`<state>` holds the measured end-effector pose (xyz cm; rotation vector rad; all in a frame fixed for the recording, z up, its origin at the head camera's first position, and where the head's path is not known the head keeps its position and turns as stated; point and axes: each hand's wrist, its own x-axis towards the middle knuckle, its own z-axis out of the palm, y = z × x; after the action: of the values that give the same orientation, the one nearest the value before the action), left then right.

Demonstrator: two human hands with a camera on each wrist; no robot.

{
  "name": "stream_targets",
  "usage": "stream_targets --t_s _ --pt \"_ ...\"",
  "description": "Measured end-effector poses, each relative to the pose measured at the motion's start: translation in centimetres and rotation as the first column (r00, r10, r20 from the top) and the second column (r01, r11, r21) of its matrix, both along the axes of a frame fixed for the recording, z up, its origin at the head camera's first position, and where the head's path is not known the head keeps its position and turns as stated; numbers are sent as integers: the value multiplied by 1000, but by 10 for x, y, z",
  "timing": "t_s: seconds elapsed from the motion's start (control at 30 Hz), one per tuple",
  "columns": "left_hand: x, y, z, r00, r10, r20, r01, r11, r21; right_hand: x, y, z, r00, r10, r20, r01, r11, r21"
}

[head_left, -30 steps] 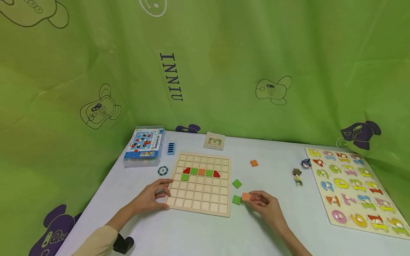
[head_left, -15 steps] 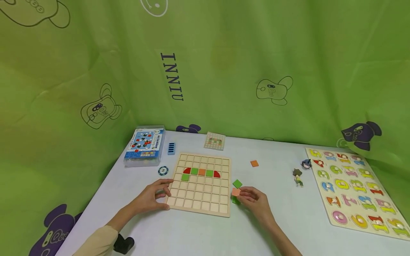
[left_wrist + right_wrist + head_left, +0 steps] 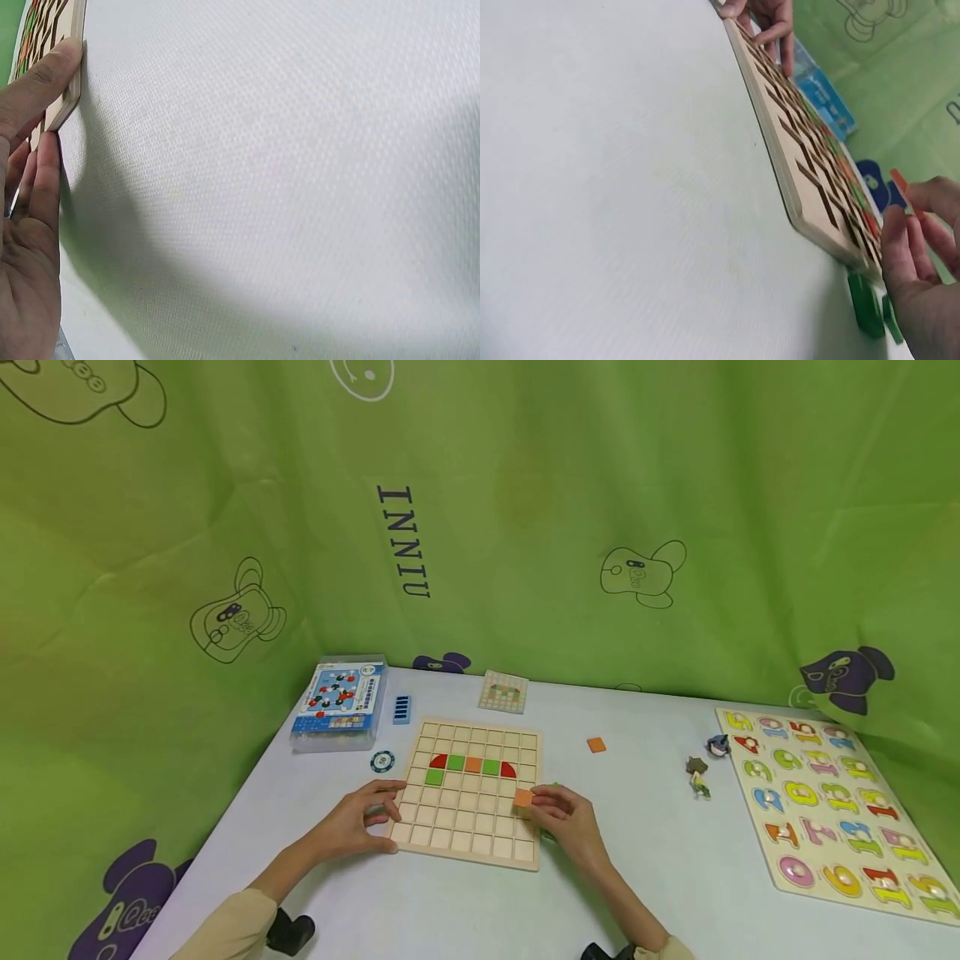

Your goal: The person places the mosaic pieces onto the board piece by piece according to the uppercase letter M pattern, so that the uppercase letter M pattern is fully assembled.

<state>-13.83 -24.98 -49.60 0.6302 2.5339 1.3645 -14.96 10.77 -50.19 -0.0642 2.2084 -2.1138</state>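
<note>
A white table is seen in front of a green printed cloth backdrop. The wooden grid board lies near the table's front edge, and its front left corner is steadied by the left hand, fingers laid against the board's edge and holding nothing. An orange square tile is pinched between thumb and fingertips of the right hand, and it is held just over the cells along the board's right edge, tilted in the wrist view. Red, green and orange pieces are seated in a row in the board's upper half. Green tiles lie on the table just beside the board's right edge, under the right hand. Another orange tile is left well apart, toward the back. A number puzzle board is laid along the table's right edge, and a blue box sits at the back left corner.
</note>
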Motion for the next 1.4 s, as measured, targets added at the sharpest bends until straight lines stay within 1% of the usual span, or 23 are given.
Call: stream_targets --t_s 0.27,0.4,0.53,0.67,0.77,0.83,0.97,1.03,1.07,1.23,1.3,1.4 --pt "-1 0 -1 1000 -3 -4 3 1000 -5 -7 -25 4 1000 23 -9 -23 999 -39" --pt "0 0 1 1000 0 -13 0 1000 -5 -9 -37 1 999 41 -16 -42 999 -15" --pt "0 0 2 1000 -3 -29 3 1000 -6 -9 -49 1 998 48 -35 -49 999 -18" --pt "0 0 1 1000 7 -10 -7 1000 -16 -9 -62 -2 995 74 -68 -76 997 -19" --pt "-1 0 0 1000 12 6 -12 1000 -19 -9 -71 -2 992 101 -73 -102 995 -11" --pt "-1 0 0 1000 9 9 -9 1000 -17 -8 -77 1 991 113 -67 -114 993 -13" --pt "-1 -1 0 1000 4 11 -4 1000 -5 -3 -87 16 988 126 -87 -127 992 -8" --pt "-1 -1 1 1000 5 16 -5 1000 0 -2 -91 20 986 123 -114 -124 992 3" --pt "-1 -1 1 1000 5 16 -5 1000 -1 -3 -94 18 984 121 -129 -120 993 17" --pt "-1 0 2 1000 8 19 -8 1000 -16 -12 -104 -1 976 124 -177 -107 989 102" --pt "-1 0 3 1000 8 22 -8 1000 -16 -15 -107 -4 974 131 -183 -107 985 138" --pt "0 1 4 1000 9 29 -8 1000 -9 -16 -110 -3 965 145 -219 -104 976 189"
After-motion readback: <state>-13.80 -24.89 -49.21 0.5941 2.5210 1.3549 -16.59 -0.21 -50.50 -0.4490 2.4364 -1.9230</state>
